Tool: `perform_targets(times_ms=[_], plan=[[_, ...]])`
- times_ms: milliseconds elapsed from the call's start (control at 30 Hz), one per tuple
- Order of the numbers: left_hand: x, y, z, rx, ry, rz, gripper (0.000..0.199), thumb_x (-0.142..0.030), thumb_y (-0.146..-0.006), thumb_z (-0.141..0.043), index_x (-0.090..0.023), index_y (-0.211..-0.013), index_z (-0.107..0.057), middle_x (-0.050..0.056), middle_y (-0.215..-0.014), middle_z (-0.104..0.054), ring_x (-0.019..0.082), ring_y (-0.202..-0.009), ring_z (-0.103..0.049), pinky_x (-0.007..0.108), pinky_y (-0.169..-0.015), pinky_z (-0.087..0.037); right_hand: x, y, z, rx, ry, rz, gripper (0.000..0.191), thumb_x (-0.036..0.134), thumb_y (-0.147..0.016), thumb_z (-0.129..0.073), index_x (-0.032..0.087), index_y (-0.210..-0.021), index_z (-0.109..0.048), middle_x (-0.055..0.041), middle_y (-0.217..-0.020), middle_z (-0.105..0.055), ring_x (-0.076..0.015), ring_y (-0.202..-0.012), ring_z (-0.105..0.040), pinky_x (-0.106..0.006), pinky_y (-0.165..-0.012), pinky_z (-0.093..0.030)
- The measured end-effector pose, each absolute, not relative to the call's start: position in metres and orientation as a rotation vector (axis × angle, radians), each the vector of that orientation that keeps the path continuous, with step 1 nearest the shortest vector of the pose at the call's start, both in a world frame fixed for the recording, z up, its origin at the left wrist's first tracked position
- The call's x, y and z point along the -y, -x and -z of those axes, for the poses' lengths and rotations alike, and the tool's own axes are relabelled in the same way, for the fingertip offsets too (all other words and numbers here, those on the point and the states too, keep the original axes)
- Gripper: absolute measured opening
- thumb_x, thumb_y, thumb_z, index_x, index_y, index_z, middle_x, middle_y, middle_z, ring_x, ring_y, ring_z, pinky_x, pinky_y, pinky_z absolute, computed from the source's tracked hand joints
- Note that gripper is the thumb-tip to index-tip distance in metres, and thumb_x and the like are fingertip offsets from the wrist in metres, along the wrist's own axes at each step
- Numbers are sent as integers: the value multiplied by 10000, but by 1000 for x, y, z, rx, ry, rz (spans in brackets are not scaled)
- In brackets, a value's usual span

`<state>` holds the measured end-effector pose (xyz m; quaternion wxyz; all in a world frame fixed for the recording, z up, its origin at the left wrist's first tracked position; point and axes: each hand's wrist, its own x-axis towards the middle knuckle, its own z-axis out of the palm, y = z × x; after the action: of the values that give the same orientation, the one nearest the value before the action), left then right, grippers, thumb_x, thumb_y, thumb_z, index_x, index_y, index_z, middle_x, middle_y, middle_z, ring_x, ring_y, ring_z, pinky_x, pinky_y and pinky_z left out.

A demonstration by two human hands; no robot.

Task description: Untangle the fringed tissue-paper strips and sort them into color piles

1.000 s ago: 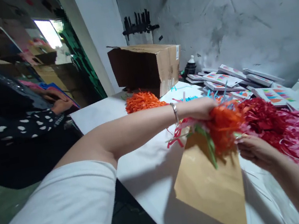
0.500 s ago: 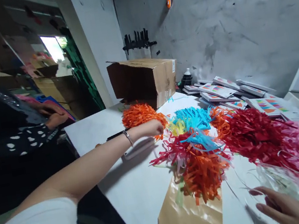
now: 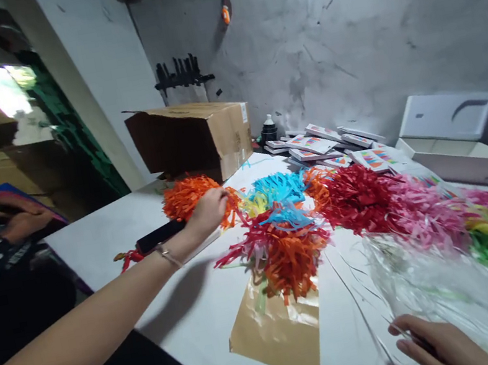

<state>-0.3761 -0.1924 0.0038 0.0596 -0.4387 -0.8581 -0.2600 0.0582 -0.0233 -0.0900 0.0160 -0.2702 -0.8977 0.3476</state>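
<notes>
On the counter (image 3: 194, 326) before you, a paper sheet (image 3: 282, 345) is lying nearest, a tissue-paper tassel bundle (image 3: 291, 262) resting on its far end. Behind them, a cardboard box (image 3: 231, 140) is standing left of piled flat boxes (image 3: 313, 144); plastic film (image 3: 436, 281) is spreading to your right.

No legible text, faint print (image 3: 237, 141) on cardboard box (image 3: 221, 133), white label (image 3: 244, 112) too small

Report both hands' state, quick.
Left hand: curled at the orange streamers; whether it's holding anything can't be told.
Right hand: half-curled beside the clear plastic; hold can't be told.
</notes>
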Motion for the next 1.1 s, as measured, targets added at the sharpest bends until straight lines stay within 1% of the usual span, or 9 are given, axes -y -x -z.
perform_targets(times_ms=[33,100,200,267,400,533,733,900,1100], plan=[[194,357,-10,2570,1329,863,327,-254,-1000,-358,-165,-1162,-627,118,-1062,-679,266,-1007,-629,354,-800,-517,31,-61,87,2808,819,-1054,426,584,-914,-476,234,-822,-702,-45,-707,-697,-197,-649,-628,-255,-636,-464],[195,303,-9,2565,1462,1018,347,-351,-989,-341,-230,-1158,-619,46,-859,-675,206,-745,-633,296,-630,-505,49,-62,77,2848,734,-993,441,516,-975,-401,222,-732,-622,-35,-704,-673,-169,-646,-601,-239,-621,-429],[196,205,16,2673,2079,1747,278,-498,-907,-508,-257,-995,-614,23,-848,-641,143,-571,-555,247,-452,-428,76,-60,59,2884,563,-953,416,432,-1024,-351,222,-749,-581,-6,-685,-640,-134,-616,-552,-219,-592,-383],[193,149,38,2849,2396,1954,334,-560,-925,-485,-258,-1011,-600,-5,-724,-607,123,-471,-466,236,-403,-375,86,-64,49,2844,480,-977,383,401,-1037,-356,226,-795,-595,-1,-711,-659,-125,-618,-565,-212,-591,-383],[184,97,68,2905,2399,2337,394,-634,-867,-581,-240,-869,-570,-44,-638,-540,94,-441,-356,220,-414,-273,87,-89,42,2572,552,-980,296,344,-1040,-411,237,-892,-643,0,-781,-691,-123,-683,-629,-198,-651,-435],[182,93,75,2846,2381,2292,445,-663,-873,-579,-222,-897,-621,-43,-623,-501,112,-514,-368,233,-485,-288,81,-108,48,2394,577,-910,198,270,-1013,-496,236,-904,-659,1,-746,-664,-127,-657,-618,-206,-636,-452],[188,88,67,2774,2588,1879,499,-619,-976,-441,-157,-938,-627,-26,-656,-507,128,-622,-444,257,-626,-354,78,-105,65,2243,473,-802,129,198,-982,-547,219,-932,-664,15,-674,-583,-115,-573,-543,-218,-557,-399],[189,90,65,2698,2609,1841,453,-561,-1010,-407,-165,-911,-604,-35,-649,-477,125,-613,-442,245,-612,-353,77,-109,73,2222,544,-980,164,226,-985,-545,223,-874,-666,14,-670,-599,-115,-573,-557,-212,-555,-413],[192,89,63,2732,2670,1564,355,-431,-1034,-400,-170,-916,-610,-24,-692,-515,126,-648,-472,233,-639,-371,84,-115,81,2167,408,-968,121,171,-966,-559,228,-971,-665,26,-655,-550,-109,-564,-514,-216,-534,-367]])
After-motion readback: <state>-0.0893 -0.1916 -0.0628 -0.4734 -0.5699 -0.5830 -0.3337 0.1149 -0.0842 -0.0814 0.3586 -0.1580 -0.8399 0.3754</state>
